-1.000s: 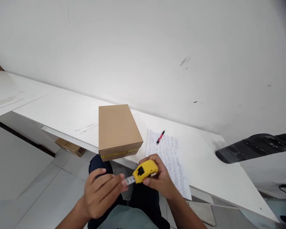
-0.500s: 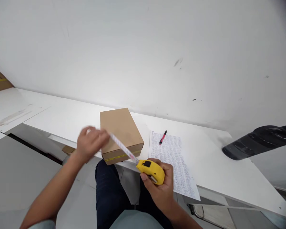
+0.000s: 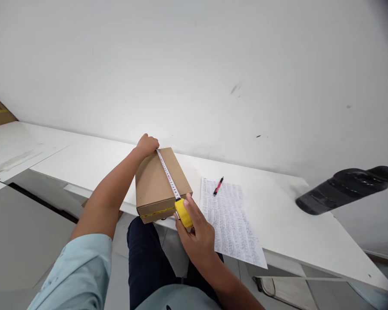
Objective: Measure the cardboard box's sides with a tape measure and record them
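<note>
In the head view, a closed cardboard box (image 3: pixel 151 181) sits on the white table (image 3: pixel 274 211), its near end reaching the front edge. The lid is down, so its contents are hidden; yellow tape runs across the near side. A yellow tape measure (image 3: pixel 184 214) is at the box's near top edge, right of the middle, and its strip (image 3: pixel 168 174) stretches over the lid to the far edge. The left hand (image 3: pixel 148 145) is there, its fingers drawn together on the strip's end, the exact grip partly hidden. The right hand (image 3: pixel 198 237) holds the tape measure's case, with fingers and thumb wrapped around it. To the right of the box lies a written sheet (image 3: pixel 229 219) with a red and black pen (image 3: pixel 218 186) on it. A dark bottle (image 3: pixel 342 193) stands farther right, capped, and what it holds cannot be seen. Another cardboard box (image 3: pixel 0 114) rests at the far left, its contents also out of sight.
</note>
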Tool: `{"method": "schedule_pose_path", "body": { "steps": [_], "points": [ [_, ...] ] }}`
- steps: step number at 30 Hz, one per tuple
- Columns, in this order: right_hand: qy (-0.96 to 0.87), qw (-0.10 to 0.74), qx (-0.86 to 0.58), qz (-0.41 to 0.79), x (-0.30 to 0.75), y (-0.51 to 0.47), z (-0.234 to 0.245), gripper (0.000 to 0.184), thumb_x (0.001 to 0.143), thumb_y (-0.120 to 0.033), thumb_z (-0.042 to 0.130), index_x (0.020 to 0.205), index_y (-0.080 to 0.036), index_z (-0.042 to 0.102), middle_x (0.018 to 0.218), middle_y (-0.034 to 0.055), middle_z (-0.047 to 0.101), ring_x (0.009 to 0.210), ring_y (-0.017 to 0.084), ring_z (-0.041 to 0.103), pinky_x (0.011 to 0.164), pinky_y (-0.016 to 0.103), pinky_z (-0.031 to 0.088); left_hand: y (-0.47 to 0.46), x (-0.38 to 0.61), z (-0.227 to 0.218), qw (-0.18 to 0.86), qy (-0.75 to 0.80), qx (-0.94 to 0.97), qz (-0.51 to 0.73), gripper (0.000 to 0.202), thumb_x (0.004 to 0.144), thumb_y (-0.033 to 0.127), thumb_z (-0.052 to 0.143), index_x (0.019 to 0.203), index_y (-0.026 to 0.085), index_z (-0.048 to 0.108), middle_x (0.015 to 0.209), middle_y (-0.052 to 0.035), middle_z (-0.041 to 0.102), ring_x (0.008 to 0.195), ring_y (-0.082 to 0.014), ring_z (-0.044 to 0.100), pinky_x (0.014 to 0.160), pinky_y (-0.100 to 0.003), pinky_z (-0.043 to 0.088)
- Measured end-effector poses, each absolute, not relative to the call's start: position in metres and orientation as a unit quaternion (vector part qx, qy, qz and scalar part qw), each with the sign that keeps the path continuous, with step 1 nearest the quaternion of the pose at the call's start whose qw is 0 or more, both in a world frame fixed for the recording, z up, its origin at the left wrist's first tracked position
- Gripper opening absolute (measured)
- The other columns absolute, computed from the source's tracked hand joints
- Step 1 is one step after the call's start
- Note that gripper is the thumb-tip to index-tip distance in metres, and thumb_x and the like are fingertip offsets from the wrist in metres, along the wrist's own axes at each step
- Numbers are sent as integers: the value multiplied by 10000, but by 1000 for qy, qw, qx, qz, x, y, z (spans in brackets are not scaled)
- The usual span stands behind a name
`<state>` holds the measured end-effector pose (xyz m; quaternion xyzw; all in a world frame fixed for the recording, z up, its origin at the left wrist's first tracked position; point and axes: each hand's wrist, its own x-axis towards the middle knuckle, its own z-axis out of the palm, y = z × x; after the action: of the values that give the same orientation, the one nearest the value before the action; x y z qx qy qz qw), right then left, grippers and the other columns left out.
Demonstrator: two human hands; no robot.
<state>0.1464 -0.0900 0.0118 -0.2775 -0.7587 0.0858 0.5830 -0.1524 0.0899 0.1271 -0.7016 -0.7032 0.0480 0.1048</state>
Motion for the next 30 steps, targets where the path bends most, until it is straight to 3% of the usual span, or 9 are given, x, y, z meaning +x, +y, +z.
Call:
{"method": "schedule_pose_path", "body": {
  "steps": [6, 9, 12, 16, 21, 27, 30],
  "points": [
    [-770, 531, -327, 136, 135, -83, 10, 491, 960, -227, 579, 1446, -255, 510, 1303, 80, 731, 1159, 250, 727, 866, 353, 660, 84, -155, 123, 28, -734, -677, 43, 260, 843, 227, 559, 971, 262, 782, 1104, -72, 750, 1084, -260, 633, 1008, -400, 366],
    [-761, 524, -348, 161, 128, -82, 12, 518, 960, -288, 607, 1459, -238, 481, 1307, 102, 727, 1109, 264, 749, 826, 374, 666, 76, -156, 121, -15, -744, -668, 11, 362, 873, 305, 520, 1154, 294, 747, 1268, -51, 708, 1155, -262, 619, 999, -375, 414],
    [-763, 521, -335, 184, 123, -83, 15, 502, 958, -298, 614, 1436, -219, 485, 1349, 126, 699, 1194, 271, 709, 864, 373, 655, 67, -158, 116, -50, -746, -662, -43, 411, 910, 399, 481, 1226, 280, 715, 1351, -53, 667, 1204, -266, 602, 1006, -358, 434],
    [-755, 525, -343, 189, 120, -82, 12, 493, 960, -292, 606, 1433, -226, 480, 1343, 122, 702, 1187, 272, 713, 876, 384, 650, 63, -159, 105, -83, -746, -646, -136, 451, 917, 536, 492, 1137, 216, 721, 1309, -90, 679, 1161, -266, 621, 966, -342, 466],
    [-755, 513, -356, 201, 121, -81, 10, 495, 952, -309, 605, 1428, -232, 492, 1317, 116, 716, 1131, 282, 738, 837, 397, 654, 73, -164, 94, -140, -761, -589, -233, 485, 857, 559, 617, 1163, 187, 665, 1222, -94, 710, 1031, -226, 661, 826, -301, 512],
    [-752, 504, -343, 251, 130, -84, 16, 494, 926, -306, 648, 1401, -250, 523, 1295, 105, 726, 1106, 274, 746, 866, 401, 650, 79, -166, 101, -217, -770, -542, -259, 404, 684, 555, 807, 783, 172, 724, 878, -92, 757, 808, -265, 681, 703, -355, 519],
    [-743, 513, -329, 276, 144, -89, 14, 552, 912, -284, 681, 1432, -279, 496, 1304, 92, 722, 1157, 264, 727, 927, 404, 637, 79, -168, 124, -207, -753, -539, -314, 376, 663, 516, 833, 745, 173, 701, 882, -92, 753, 842, -241, 668, 748, -347, 522]
  ]
}}
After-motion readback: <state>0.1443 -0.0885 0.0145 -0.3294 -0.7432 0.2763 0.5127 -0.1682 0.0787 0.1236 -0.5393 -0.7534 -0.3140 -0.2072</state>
